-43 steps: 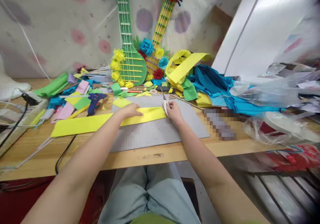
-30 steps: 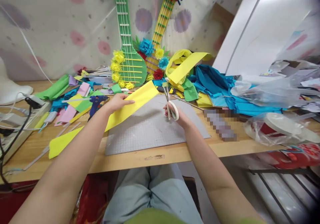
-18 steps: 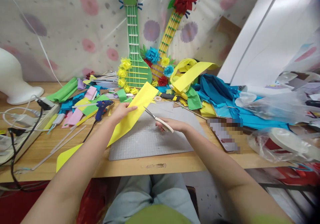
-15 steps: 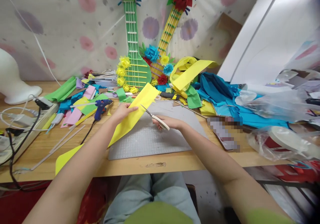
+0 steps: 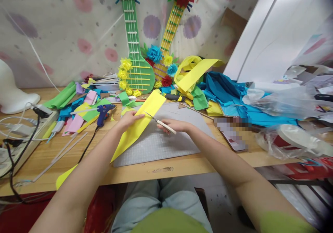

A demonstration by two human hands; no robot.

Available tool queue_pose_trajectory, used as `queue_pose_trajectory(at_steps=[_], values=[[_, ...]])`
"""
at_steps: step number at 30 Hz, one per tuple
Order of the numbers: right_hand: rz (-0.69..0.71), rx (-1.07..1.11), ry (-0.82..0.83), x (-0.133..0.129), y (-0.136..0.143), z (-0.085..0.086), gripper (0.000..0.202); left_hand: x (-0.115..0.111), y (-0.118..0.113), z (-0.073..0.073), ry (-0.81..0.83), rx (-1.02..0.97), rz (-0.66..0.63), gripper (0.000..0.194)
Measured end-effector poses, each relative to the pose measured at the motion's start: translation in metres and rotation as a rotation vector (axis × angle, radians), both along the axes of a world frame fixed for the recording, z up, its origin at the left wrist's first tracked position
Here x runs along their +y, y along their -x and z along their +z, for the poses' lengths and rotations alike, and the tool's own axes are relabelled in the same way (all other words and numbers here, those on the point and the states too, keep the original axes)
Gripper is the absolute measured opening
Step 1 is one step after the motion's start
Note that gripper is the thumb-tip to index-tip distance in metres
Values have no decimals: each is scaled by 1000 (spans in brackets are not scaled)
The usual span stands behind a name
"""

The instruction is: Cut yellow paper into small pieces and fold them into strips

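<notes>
One counter [image 5: 127, 175] bears a grey mat [image 5: 169, 146]; the yellow strip [image 5: 137, 129] slants over it, long axis running near-left to far-right, partly hidden by the left forearm [image 5: 75, 181]. The left hand [image 5: 128, 119] pinches it; the right hand [image 5: 177, 124] grips scissors [image 5: 166, 126], tips pointing far-left across it. A blue glue gun [image 5: 103, 115] lies left.

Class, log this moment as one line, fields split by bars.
left hand: holding yellow strip | right hand: holding scissors, blades overlapping strip | grey mat: on wooden table
</notes>
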State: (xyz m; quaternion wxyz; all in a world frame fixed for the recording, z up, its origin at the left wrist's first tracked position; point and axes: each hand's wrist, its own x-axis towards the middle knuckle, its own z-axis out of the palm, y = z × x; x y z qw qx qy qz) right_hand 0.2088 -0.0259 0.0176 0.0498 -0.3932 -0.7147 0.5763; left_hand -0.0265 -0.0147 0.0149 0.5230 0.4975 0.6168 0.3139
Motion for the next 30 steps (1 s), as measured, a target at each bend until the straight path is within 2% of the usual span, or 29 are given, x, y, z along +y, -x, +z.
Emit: queue_pose_trajectory(at_steps=[3,9,17,22,30], values=[[0,8,-13,0,-1,2,55,0,-1,1,45,4,-49,52],[-27,-7,32,-2,-1,5,54,-1,-3,0,79,-37,-35,52],[69,5,26,3,-5,5,55,-4,-2,1,97,-77,-12,54],[50,8,43,5,-6,7,52,-4,1,-1,91,-31,-20,54],[4,23,64,4,-4,8,50,-2,3,-9,99,-71,-52,53]])
